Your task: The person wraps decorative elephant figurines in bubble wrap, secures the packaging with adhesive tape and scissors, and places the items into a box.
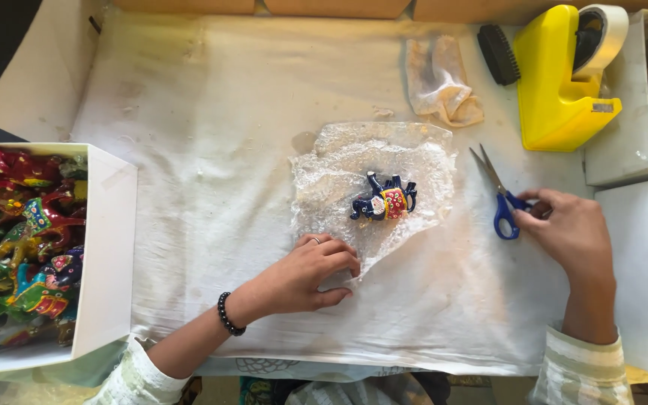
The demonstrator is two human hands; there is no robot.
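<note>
A small dark blue painted elephant figurine (pixel 384 202) lies on its side on a sheet of clear bubble wrap (pixel 373 161) spread over a white cloth. My left hand (pixel 310 271) rests on the near corner of the bubble wrap, fingers curled onto the sheet. My right hand (pixel 568 232) holds the blue handles of a pair of scissors (pixel 498 196) that lies flat on the cloth to the right of the wrap, blades pointing away from me.
A white box (pixel 106 247) at the left holds several colourful painted figurines. A yellow tape dispenser (pixel 560 75), a black brush (pixel 498 54) and a crumpled cloth (pixel 440 82) sit at the far right. White boxes (pixel 631 142) line the right edge.
</note>
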